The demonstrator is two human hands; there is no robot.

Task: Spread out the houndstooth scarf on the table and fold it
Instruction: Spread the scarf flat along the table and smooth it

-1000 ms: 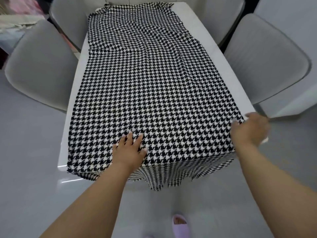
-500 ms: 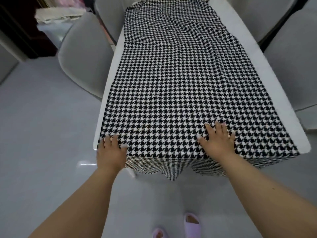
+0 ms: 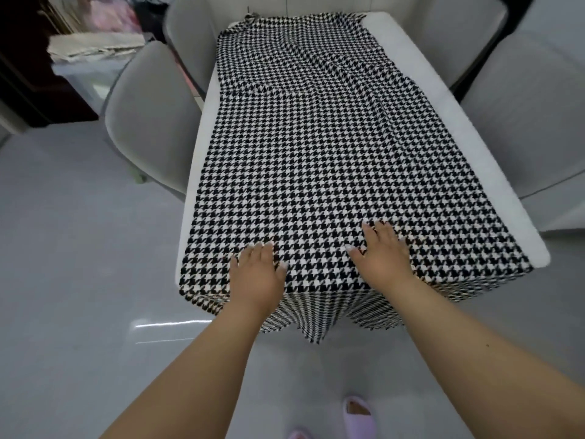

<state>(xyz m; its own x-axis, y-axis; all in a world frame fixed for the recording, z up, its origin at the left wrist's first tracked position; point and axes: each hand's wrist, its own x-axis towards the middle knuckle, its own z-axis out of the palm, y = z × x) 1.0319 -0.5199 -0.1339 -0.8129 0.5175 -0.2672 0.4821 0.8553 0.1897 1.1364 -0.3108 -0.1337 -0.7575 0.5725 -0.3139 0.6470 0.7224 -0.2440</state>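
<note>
The black-and-white houndstooth scarf [image 3: 316, 153] lies spread lengthwise over the white table [image 3: 493, 172], covering most of the top. Its near end hangs over the table's front edge. Folds and creases show at the far end. My left hand [image 3: 258, 270] lies flat on the scarf near the front edge, fingers straight. My right hand [image 3: 381, 251] presses flat on the cloth a little to the right of it, fingers spread.
Grey chairs stand on both sides of the table: two on the left [image 3: 148, 112] and two on the right [image 3: 531, 99]. The floor is shiny grey tile [image 3: 79, 280]. Purple slippers [image 3: 359, 416] show at the bottom.
My left hand slid from the scarf's front left corner toward the middle. My right hand stayed flat near the front edge after coming in from the right corner.
</note>
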